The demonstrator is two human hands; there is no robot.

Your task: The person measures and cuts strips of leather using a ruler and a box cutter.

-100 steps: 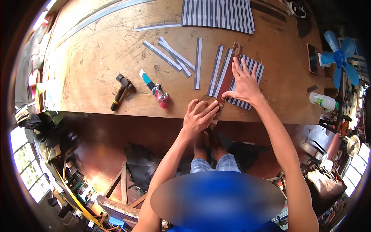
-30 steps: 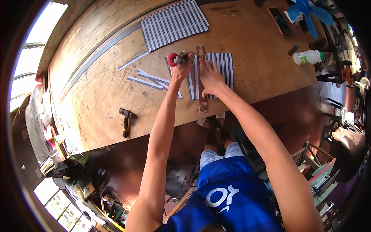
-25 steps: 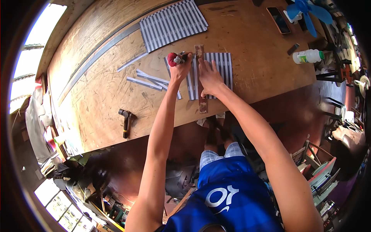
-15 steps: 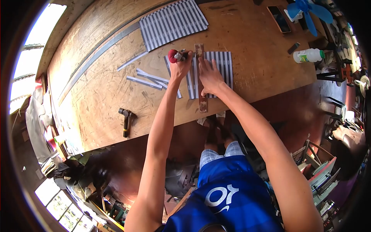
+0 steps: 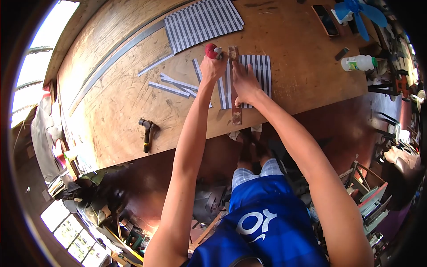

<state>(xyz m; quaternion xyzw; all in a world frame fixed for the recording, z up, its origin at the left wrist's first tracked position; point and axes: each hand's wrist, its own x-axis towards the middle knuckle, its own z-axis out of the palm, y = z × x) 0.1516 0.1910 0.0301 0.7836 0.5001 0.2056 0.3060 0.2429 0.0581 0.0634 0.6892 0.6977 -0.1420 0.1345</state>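
My left hand [image 5: 213, 66] is closed around a tool with a red round part [image 5: 211, 50], beside the upper end of a worn brown straightedge [image 5: 236, 116]. The tool's lower part is hidden by the hand. Fingers spread, my right hand [image 5: 246, 84] presses on the straightedge and a striped sheet [image 5: 264, 73]. The straightedge lies across this sheet. Cut striped strips [image 5: 169, 89] lie loose to the left, one close to my left hand.
A stack of striped sheets [image 5: 202, 24] lies at the table's far side. A hammer [image 5: 147, 135] rests near the front left edge. At the right are a phone [image 5: 325, 20], a white bottle [image 5: 359, 63] and a blue fan [image 5: 359, 15]. A long metal strip [image 5: 111, 59] lies left.
My left hand and the red tool have moved slightly up and to the right, nearer the straightedge. The whole view has shifted a little. My right hand still presses on the straightedge.
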